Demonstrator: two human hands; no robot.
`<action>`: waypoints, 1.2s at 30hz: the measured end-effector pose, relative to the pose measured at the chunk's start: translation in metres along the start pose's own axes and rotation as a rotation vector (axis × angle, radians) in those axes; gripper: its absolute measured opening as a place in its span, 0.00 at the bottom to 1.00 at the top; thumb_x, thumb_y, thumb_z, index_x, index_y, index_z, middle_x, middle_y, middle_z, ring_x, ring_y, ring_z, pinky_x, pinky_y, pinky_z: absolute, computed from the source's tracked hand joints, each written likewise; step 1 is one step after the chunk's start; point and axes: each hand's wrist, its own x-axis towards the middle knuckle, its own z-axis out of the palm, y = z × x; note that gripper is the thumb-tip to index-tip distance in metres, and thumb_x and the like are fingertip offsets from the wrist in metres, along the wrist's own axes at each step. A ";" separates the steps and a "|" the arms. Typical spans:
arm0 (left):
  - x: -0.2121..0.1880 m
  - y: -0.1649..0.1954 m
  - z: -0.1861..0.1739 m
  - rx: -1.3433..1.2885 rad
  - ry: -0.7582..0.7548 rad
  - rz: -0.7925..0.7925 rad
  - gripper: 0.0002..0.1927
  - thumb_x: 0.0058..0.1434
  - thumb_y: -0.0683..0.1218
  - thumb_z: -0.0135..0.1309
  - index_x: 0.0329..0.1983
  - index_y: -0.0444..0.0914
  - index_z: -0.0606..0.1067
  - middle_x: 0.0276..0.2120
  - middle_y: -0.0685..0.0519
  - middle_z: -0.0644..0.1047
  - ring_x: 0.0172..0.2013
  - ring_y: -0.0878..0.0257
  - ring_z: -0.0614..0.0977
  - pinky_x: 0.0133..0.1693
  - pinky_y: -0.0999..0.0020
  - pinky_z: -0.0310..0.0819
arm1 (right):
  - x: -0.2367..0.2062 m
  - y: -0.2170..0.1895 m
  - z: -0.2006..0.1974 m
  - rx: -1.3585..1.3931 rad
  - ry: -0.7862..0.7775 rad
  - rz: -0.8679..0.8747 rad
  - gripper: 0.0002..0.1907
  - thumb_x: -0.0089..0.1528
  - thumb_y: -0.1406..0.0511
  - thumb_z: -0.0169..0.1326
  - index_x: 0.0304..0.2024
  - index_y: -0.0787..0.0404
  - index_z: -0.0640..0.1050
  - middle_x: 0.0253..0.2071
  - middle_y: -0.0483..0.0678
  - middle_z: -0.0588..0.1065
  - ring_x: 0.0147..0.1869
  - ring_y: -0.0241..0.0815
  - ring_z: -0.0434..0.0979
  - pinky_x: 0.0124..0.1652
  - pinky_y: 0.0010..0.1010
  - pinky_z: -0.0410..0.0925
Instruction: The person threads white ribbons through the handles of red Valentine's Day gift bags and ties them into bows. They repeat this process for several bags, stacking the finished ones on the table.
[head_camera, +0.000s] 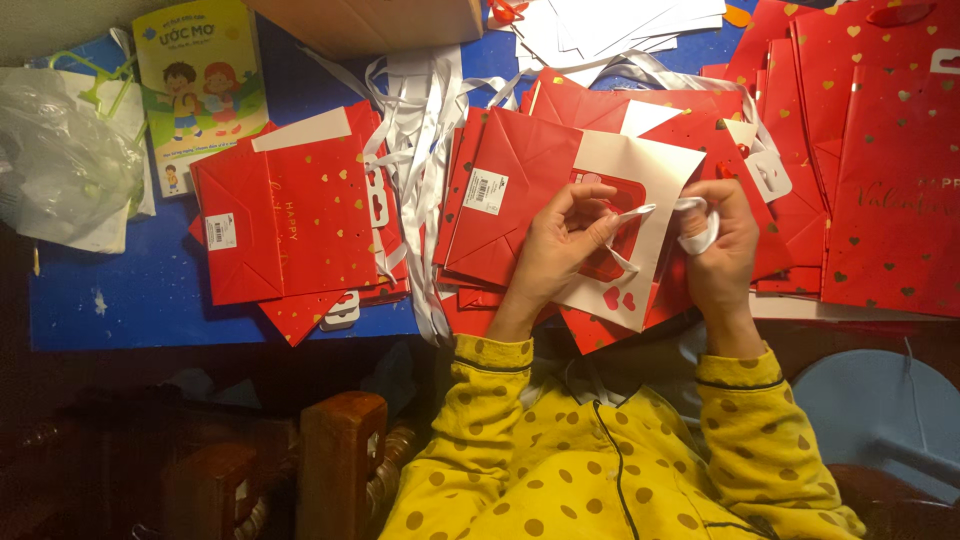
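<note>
My left hand (560, 245) rests on a flat red paper gift bag (520, 190) with a white panel and heart cut-out, pinching one end of a white ribbon (640, 212). My right hand (722, 248) grips the other end of that ribbon, looped around its fingers. The ribbon stretches between both hands just above the bag's window. I wear yellow dotted sleeves.
A pile of folded red bags (290, 225) lies to the left on a blue table (130, 295). More red bags with gold hearts (890, 170) stack at the right. Loose white ribbons (420, 120), a children's book (200, 80), a plastic bag (60, 160) and a wooden chair (340, 460) are nearby.
</note>
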 end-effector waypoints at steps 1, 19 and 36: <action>0.000 0.001 0.000 -0.001 -0.004 -0.003 0.15 0.69 0.41 0.58 0.58 0.35 0.73 0.42 0.55 0.76 0.44 0.69 0.78 0.47 0.73 0.77 | 0.000 -0.002 0.002 -0.026 -0.023 -0.011 0.08 0.74 0.63 0.55 0.51 0.61 0.73 0.38 0.37 0.73 0.38 0.23 0.67 0.40 0.17 0.62; -0.007 0.016 0.017 0.244 0.065 -0.018 0.23 0.62 0.43 0.64 0.59 0.36 0.74 0.43 0.52 0.77 0.40 0.70 0.82 0.42 0.75 0.81 | -0.002 0.005 0.000 0.063 0.042 -0.050 0.11 0.74 0.61 0.55 0.46 0.62 0.72 0.39 0.44 0.76 0.41 0.31 0.77 0.42 0.23 0.72; -0.022 0.044 0.044 0.799 0.091 0.256 0.43 0.52 0.60 0.69 0.67 0.39 0.67 0.46 0.50 0.73 0.46 0.59 0.76 0.48 0.64 0.78 | 0.000 0.005 0.000 0.282 0.039 -0.057 0.12 0.78 0.61 0.52 0.51 0.64 0.69 0.40 0.53 0.77 0.40 0.42 0.81 0.40 0.31 0.76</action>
